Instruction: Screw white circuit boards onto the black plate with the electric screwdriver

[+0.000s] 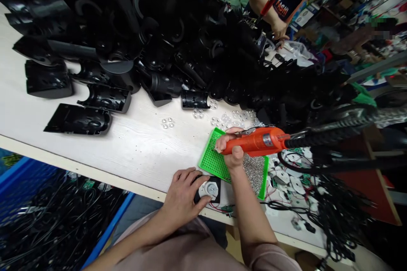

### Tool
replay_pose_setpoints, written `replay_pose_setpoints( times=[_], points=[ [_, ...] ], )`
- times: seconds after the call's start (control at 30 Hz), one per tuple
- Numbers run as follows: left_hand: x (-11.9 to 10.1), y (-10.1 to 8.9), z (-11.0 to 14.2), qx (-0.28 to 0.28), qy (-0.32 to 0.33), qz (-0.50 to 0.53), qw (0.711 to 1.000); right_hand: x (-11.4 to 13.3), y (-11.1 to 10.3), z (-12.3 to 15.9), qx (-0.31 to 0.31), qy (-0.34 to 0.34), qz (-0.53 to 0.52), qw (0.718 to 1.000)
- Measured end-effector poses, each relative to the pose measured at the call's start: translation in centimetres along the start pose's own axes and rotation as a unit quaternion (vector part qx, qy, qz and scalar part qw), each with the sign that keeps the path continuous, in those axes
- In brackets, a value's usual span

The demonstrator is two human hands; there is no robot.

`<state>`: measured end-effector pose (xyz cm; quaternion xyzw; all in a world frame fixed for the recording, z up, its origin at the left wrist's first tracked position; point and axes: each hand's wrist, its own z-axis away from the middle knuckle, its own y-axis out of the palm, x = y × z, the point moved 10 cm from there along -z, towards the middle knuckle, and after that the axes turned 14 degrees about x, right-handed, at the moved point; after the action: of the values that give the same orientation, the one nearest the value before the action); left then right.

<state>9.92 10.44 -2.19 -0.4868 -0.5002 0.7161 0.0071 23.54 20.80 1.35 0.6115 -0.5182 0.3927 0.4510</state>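
Note:
My right hand (231, 148) is closed around an orange electric screwdriver (257, 142), held sideways with its tip over a green perforated tray (211, 159) that holds a heap of small screws (254, 169). A black coiled cable (333, 131) runs off from the tool to the right. My left hand (182, 192) presses on a small black housing with a white round part (210, 189) at the table's near edge, fingers curled over its left side.
A large heap of black plastic shells (152, 38) covers the back of the white table (127, 144). Clear small lenses (167, 123) lie scattered mid-table. White boards with wires (292, 182) sit right of the tray. Another person's arm (267, 0) works at the far side. A blue bin of cables (47, 216) stands below left.

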Motion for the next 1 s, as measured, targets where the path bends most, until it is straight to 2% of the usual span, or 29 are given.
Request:
replay_pose_setpoints(
  times=[0.1,0.17,0.23,0.3,0.37,0.43,0.57,0.73,1.0],
  points=[
    [0.1,-0.1,0.0,-0.001,-0.005,0.002,1.000,0.7,0.2,-0.4,0.001,0.009,0.012,1.000],
    [0.0,0.0,-0.1,-0.001,-0.005,0.000,1.000,3.3,-0.1,-0.4,-0.025,-0.015,0.006,1.000],
    [0.0,0.0,-0.1,0.001,0.000,-0.005,1.000,7.0,-0.5,0.3,-0.051,-0.053,-0.012,0.997],
    [-0.1,0.1,0.0,0.001,0.005,-0.011,1.000,10.2,-0.4,1.8,-0.050,-0.067,-0.029,0.996],
    [0.0,0.1,0.0,-0.002,0.005,-0.016,1.000,11.8,0.0,4.0,-0.043,-0.056,-0.034,0.997],
    [0.0,0.1,0.0,-0.006,0.005,-0.019,1.000,11.8,0.2,6.6,-0.059,-0.045,-0.024,0.997],
    [-0.3,0.1,0.0,-0.010,0.008,-0.021,1.000,9.6,0.3,10.1,-0.106,-0.052,0.003,0.993],
    [-0.4,0.2,0.0,-0.007,0.005,-0.024,1.000,7.2,0.2,10.6,-0.107,-0.038,-0.016,0.993],
    [-0.4,0.3,0.0,-0.005,0.004,-0.026,1.000,6.8,0.6,10.5,-0.086,-0.033,-0.013,0.996]
  ],
)
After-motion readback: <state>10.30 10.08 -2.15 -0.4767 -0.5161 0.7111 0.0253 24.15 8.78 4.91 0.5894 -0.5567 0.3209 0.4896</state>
